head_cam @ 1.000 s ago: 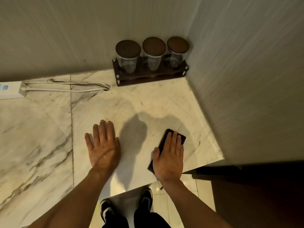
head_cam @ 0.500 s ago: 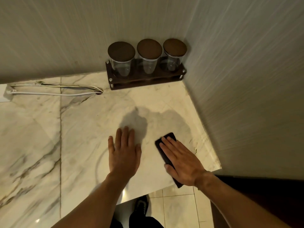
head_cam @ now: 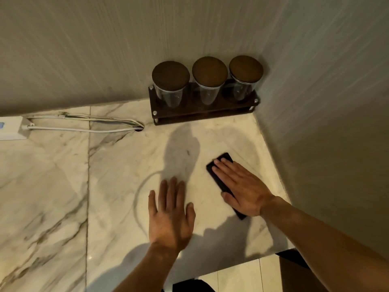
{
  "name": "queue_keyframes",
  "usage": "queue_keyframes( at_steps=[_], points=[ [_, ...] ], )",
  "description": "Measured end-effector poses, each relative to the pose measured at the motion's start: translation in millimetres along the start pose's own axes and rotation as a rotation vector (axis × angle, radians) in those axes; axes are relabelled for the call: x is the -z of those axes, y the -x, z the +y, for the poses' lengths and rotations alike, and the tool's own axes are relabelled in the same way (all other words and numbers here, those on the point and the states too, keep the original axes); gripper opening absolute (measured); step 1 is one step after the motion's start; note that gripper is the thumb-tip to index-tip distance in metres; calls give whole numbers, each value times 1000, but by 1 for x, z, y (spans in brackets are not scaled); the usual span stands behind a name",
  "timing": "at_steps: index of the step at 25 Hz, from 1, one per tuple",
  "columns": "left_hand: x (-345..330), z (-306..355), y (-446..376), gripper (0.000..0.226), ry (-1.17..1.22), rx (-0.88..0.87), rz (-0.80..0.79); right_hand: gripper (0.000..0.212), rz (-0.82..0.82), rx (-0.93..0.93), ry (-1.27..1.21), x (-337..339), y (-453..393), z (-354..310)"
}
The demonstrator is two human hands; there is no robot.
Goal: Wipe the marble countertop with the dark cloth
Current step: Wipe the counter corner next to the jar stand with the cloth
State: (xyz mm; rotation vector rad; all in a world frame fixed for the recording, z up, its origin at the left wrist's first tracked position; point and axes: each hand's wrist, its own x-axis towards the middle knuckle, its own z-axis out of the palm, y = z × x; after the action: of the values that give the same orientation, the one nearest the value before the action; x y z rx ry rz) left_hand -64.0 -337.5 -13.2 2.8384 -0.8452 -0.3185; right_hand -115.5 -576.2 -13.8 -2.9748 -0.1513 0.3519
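Observation:
A folded dark cloth (head_cam: 219, 163) lies flat on the white veined marble countertop (head_cam: 117, 186), near the right wall. My right hand (head_cam: 242, 186) presses down on it with fingers straight and together, pointing up and left; the cloth shows past the fingertips and below the palm. My left hand (head_cam: 170, 213) rests flat on the bare marble to the left of the cloth, fingers spread, holding nothing.
Three glass jars with dark round lids stand in a dark wooden rack (head_cam: 204, 111) in the back corner. A white power strip (head_cam: 12, 129) and its cables (head_cam: 84, 124) lie along the back wall at left. Walls close the back and right. The counter's front edge drops to tiled floor (head_cam: 237, 275).
My right hand has turned and slid the cloth away from the front edge toward the back right. My left hand has shifted right, closer to the cloth.

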Motion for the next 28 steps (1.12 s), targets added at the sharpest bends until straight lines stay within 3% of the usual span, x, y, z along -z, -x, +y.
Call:
queue_keyframes(
  at_steps=[13,28],
  points=[
    [2,-1,-4,58,-9,-1,0,70,72,-110,-25,21,-70,31],
    [-1,-4,-3,57,-14,-13,18,67,298,-769,-213,18,-107,24]
  ],
)
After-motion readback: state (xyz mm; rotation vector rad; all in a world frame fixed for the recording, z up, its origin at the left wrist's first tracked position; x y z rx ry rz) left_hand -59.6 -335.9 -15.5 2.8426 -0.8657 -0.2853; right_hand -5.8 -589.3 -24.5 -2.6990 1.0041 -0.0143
